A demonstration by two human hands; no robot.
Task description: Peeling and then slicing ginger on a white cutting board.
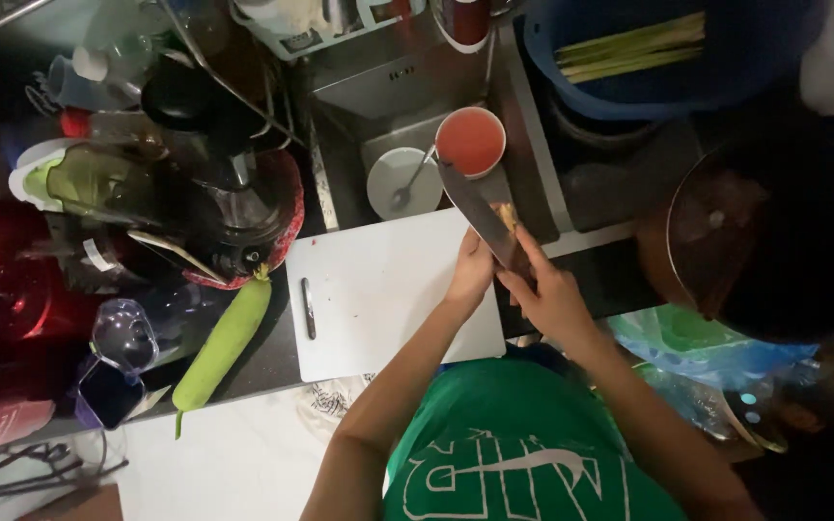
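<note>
Green shirt below, my right hand grips the knife while my left hand steadies its blade at the board edge; fingers should stay off the cutting edge.

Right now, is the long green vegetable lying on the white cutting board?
No, the long green vegetable lies on the dark counter left of the white cutting board.
</note>
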